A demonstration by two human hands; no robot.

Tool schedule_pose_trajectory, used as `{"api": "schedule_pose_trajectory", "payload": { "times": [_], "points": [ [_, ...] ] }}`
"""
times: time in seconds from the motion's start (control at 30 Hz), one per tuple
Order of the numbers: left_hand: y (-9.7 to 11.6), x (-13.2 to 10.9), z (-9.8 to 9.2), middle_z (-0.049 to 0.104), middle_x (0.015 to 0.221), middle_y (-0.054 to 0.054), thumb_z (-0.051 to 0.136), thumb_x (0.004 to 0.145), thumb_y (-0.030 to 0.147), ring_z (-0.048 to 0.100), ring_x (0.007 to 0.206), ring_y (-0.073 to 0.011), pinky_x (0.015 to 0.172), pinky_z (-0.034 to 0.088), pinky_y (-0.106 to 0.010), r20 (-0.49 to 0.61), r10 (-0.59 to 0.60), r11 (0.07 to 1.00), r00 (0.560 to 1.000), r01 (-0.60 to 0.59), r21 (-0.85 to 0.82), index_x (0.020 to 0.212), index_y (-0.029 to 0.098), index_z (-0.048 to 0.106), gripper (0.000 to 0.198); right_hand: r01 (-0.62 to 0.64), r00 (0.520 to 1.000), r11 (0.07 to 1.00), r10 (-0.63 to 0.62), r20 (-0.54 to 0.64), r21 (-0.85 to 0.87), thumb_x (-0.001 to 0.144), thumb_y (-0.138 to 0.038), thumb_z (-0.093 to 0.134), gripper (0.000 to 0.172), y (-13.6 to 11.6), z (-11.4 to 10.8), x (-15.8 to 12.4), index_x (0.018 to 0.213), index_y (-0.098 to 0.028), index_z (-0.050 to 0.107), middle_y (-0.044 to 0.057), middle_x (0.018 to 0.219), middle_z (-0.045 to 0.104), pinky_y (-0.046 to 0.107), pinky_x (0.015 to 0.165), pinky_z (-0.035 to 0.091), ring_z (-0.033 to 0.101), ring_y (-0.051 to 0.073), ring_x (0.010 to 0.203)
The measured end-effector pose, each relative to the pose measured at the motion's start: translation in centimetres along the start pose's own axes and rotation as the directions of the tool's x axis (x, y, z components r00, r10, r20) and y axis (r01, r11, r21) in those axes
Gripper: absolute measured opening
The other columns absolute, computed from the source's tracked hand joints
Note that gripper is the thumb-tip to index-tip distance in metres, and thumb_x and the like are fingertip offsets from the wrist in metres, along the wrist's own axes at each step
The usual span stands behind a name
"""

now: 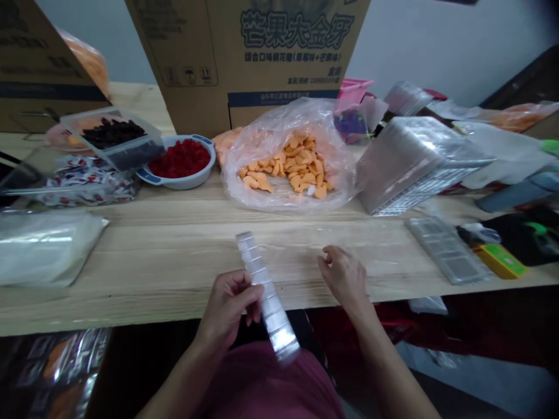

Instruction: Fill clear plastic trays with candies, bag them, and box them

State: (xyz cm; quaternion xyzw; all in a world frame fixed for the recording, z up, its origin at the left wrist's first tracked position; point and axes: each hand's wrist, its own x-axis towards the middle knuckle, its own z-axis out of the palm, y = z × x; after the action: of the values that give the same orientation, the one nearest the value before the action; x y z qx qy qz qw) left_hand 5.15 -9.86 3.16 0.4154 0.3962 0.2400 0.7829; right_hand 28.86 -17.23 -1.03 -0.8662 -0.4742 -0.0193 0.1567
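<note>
My left hand [233,302] pinches a long, narrow, shiny plastic strip [273,302] between thumb and fingers. The strip is divided into several small sections and slants from the tabletop down over my lap; no contents can be made out in it. Over the table to its right is my right hand [345,273], its fingers curled in and nothing seen in them. Beyond both hands, an open clear bag [244,198] holds orange, curved candy pieces [301,163].
Left stand a blue-rimmed bowl [183,182] of red pieces, a tub [135,152] of dark pieces and a box of wrapped packets [87,180]. A large carton [196,52] rises behind. Right are stacked clear trays [406,157], a flat compartment tray [449,250] and a yellow-green box [500,260].
</note>
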Motion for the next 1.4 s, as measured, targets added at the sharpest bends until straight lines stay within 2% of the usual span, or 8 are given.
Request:
{"api": "schedule_pose_trajectory", "payload": {
  "times": [0.07,0.13,0.27,0.33,0.43,0.8,1.03,1.4],
  "points": [
    [0.1,0.1,0.2,0.053,0.042,0.002,0.07,0.066,0.032,0.045,0.033,-0.0075,0.032,0.028,-0.016,-0.002,0.006,1.0,1.0,-0.006,-0.013,0.055,0.014,0.053,0.026,0.01,0.999,0.996,-0.007,-0.032,0.084,0.078,-0.024,0.055,0.016,0.3,0.1,0.0,0.088,-0.017,0.065,0.007,0.077,0.064,0.029,0.055,0.036,0.055,0.018,0.059],
    [0.2,0.1,0.3,0.053,0.041,0.001,0.068,0.066,0.03,0.045,0.032,-0.0076,0.032,0.029,-0.016,0.009,0.009,1.0,1.0,-0.009,-0.03,0.055,0.014,0.052,0.025,0.03,1.0,0.946,-0.027,-0.013,0.324,0.078,-0.031,0.06,0.019,-0.4,-0.4,-0.3,0.089,-0.017,0.064,0.006,0.077,0.063,0.031,0.059,0.042,0.055,0.018,0.06],
    [0.2,0.3,0.4,0.056,0.044,0.001,0.067,0.067,0.028,0.047,0.033,-0.0075,0.031,0.029,-0.016,0.041,0.007,0.998,0.999,-0.004,-0.062,0.055,0.015,0.052,0.023,-0.119,0.934,0.532,-0.227,0.276,0.838,0.079,-0.038,0.066,0.026,-4.3,-2.3,-1.4,0.098,-0.02,0.064,0.005,0.083,0.066,0.031,0.069,0.049,0.061,0.018,0.075],
    [0.2,0.4,0.3,0.057,0.045,0.0,0.067,0.067,0.029,0.047,0.033,-0.0075,0.031,0.03,-0.017,0.044,0.005,0.998,0.999,-0.002,-0.067,0.055,0.014,0.053,0.024,-0.238,0.87,0.334,-0.343,0.353,0.912,0.079,-0.036,0.069,0.025,-6.4,-3.0,-1.9,0.099,-0.021,0.064,0.004,0.085,0.066,0.028,0.071,0.05,0.062,0.017,0.078],
    [0.3,0.4,0.2,0.056,0.044,0.0,0.067,0.066,0.03,0.047,0.032,-0.0076,0.031,0.03,-0.017,0.035,-0.002,0.999,0.999,0.003,-0.054,0.054,0.014,0.052,0.025,-0.339,0.833,0.212,-0.385,0.397,0.917,0.078,-0.035,0.071,0.023,-8.1,-3.1,-2.1,0.096,-0.021,0.065,0.002,0.082,0.065,0.025,0.069,0.05,0.062,0.014,0.076],
    [0.7,0.5,0.8,0.051,0.041,0.003,0.061,0.059,0.024,0.043,0.032,-0.0062,0.03,0.027,-0.017,-0.085,0.032,0.999,0.996,-0.029,0.031,0.05,0.016,0.05,0.016,-0.237,0.849,0.362,-0.374,0.374,0.901,0.077,-0.034,0.069,0.023,-9.1,-3.6,-2.0,0.093,-0.02,0.06,0.001,0.074,0.061,0.026,0.061,0.047,0.057,0.014,0.066],
    [0.4,0.4,1.3,0.048,0.041,0.004,0.056,0.06,0.021,0.044,0.032,-0.0062,0.03,0.027,-0.016,-0.03,0.047,0.997,0.998,-0.046,0.057,0.051,0.016,0.051,0.012,-0.166,0.856,0.536,-0.339,0.391,0.827,0.07,-0.024,0.065,0.024,-10.0,-4.9,-1.9,0.088,-0.02,0.049,-0.004,0.062,0.055,0.024,0.052,0.041,0.049,0.012,0.054],
    [0.3,-0.2,0.9,0.051,0.042,0.004,0.056,0.061,0.018,0.043,0.032,-0.006,0.03,0.029,-0.016,0.025,0.055,0.998,0.998,-0.056,0.042,0.055,0.015,0.054,0.007,-0.364,0.816,0.335,-0.336,0.471,0.869,0.066,-0.029,0.071,0.031,-9.2,-2.6,-2.7,0.083,-0.021,0.046,-0.005,0.058,0.054,0.022,0.046,0.035,0.047,0.011,0.049]
  ]
}}
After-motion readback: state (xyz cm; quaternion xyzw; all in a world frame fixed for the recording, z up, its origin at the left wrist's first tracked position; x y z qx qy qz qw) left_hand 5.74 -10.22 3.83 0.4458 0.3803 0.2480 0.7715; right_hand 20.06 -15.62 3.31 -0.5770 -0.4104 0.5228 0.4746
